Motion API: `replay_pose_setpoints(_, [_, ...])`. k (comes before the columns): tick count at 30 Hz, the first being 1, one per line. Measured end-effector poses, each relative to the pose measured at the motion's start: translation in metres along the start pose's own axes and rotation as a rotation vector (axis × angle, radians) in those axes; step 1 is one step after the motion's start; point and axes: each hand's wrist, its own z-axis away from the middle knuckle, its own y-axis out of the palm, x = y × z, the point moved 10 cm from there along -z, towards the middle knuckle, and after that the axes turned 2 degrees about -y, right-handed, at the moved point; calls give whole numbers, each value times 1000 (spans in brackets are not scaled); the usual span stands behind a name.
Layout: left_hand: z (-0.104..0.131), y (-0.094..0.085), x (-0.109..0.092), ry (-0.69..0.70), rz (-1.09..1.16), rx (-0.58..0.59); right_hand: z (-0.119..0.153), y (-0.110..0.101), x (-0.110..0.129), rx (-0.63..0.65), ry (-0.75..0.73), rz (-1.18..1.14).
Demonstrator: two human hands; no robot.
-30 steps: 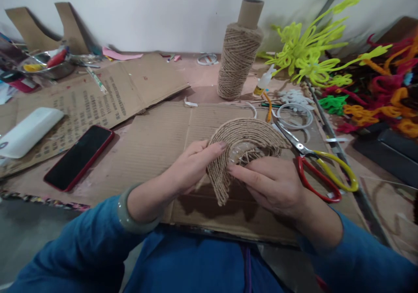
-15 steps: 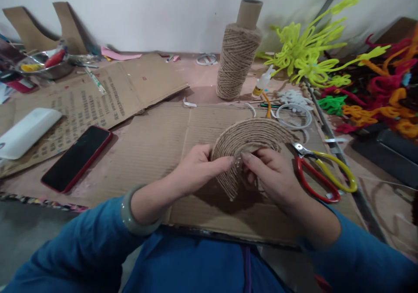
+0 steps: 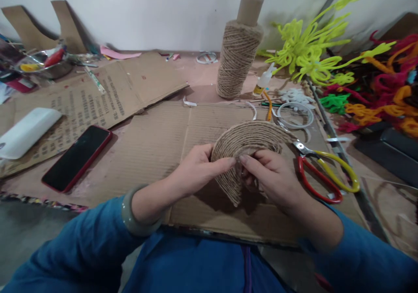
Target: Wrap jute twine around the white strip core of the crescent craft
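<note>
A curved piece made of rows of brown jute twine (image 3: 228, 140) arches between my hands, above a flat cardboard sheet (image 3: 153, 140). My left hand (image 3: 204, 166) grips its left side, thumb laid across the rows. At the inner edge, my right hand (image 3: 267, 171) pinches with thumb and forefinger; the thumbs of both hands nearly meet there. What exactly lies between the right fingertips is too small to make out, though the jute piece is in that hand's hold. Scissors (image 3: 321, 166) with one red and one yellow handle lie just right of my right hand.
A tall spool of jute twine (image 3: 238, 58) stands at the back, beside a small glue bottle (image 3: 264, 82). A clear ring coil (image 3: 295, 115) lies near the scissors. Yellow fuzzy flowers (image 3: 303, 53) fill the back right. A phone (image 3: 76, 158) and a white case (image 3: 29, 132) lie left.
The lower left end of the jute piece has shifted slightly right and down. Both hands keep nearly the same grip. The view has moved a little.
</note>
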Motion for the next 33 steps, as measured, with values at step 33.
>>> replay_pose_setpoints(33, [-4, -30, -18, 122, 118, -216, 4, 16, 20, 199, -240, 403])
